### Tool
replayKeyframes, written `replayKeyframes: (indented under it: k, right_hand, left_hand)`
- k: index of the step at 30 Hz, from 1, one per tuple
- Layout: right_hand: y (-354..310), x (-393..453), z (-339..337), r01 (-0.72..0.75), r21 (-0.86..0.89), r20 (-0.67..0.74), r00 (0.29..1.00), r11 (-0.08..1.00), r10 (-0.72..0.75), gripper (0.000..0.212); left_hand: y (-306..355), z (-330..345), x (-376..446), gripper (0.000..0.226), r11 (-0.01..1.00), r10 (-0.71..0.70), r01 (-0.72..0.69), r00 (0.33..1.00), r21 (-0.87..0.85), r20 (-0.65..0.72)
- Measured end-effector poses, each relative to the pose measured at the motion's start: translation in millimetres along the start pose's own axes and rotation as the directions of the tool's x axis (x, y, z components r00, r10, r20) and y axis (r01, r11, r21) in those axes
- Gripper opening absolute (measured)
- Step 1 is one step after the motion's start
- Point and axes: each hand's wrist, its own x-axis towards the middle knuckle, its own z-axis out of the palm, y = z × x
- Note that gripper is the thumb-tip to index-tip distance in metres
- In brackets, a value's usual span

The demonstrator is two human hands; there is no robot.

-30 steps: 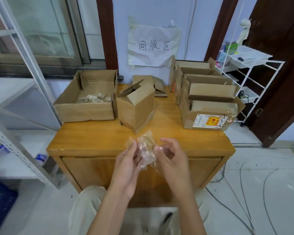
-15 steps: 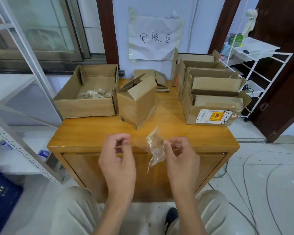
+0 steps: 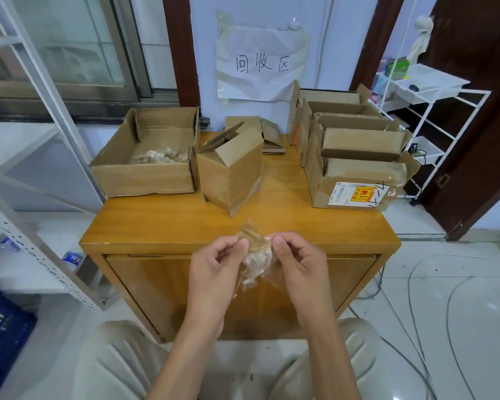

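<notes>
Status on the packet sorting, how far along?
Looks done: a pile of packets lies in the wide open box. In hand: left hand and right hand both pinch one clear packet above the table's front edge. Left: this packet is not yet boxed; the small box stands open, its contents hidden.

bare forearms, no sleeves, hands (image 3: 257, 269) ungloved, light beige trousers (image 3: 119, 362)

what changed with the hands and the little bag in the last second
The left hand had pulled off to the left half a second ago, leaving the clear bag pinched by the right hand alone. It has now come back, and both hands pinch the bag's top at the front edge of the table. The right hand kept its hold throughout. The cardboard boxes stayed put.
</notes>
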Motion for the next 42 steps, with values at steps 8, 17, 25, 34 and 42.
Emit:
replayKeyframes:
  k: [8, 17, 25, 34, 42]
  right_hand:
    - [-5.3, -6.7, 23.2, 0.121, 0.098, -0.083, 0.990, 0.988, -0.113, 0.008]
    - [5.4, -7.1, 19.0, 0.007, 0.147, -0.076, 0.997, 0.989, 0.004, 0.052]
    - [8.1, -8.1, 17.4, -0.181, 0.237, 0.266, 0.957, 0.954, 0.116, 0.075]
    - [-8.2, -8.1, 16.3, -0.232, 0.097, 0.415, 0.893, 0.968, 0.172, 0.048]
    - [2.7, -8.6, 14.4, -0.116, 0.258, 0.257, 0.965, 0.959, 0.048, 0.015]
  left_hand:
    - [9.3, -0.7, -0.8, 0.042, 0.845, -0.233, 0.369, 0.905, -0.387, 0.356]
    - [5.6, -0.5, -4.8, 0.055, 0.964, 0.096, -0.107, 0.994, -0.244, -0.055]
    - [7.7, 0.1, -3.1, 0.015, 0.946, 0.190, -0.262, 0.925, -0.191, -0.329]
    - [13.0, -3.8, -6.8, 0.009, 0.939, 0.252, -0.336, 0.809, -0.066, -0.531]
    - [18.1, -12.9, -2.7, 0.024, 0.513, -0.502, 0.402, 0.857, -0.759, 0.116]
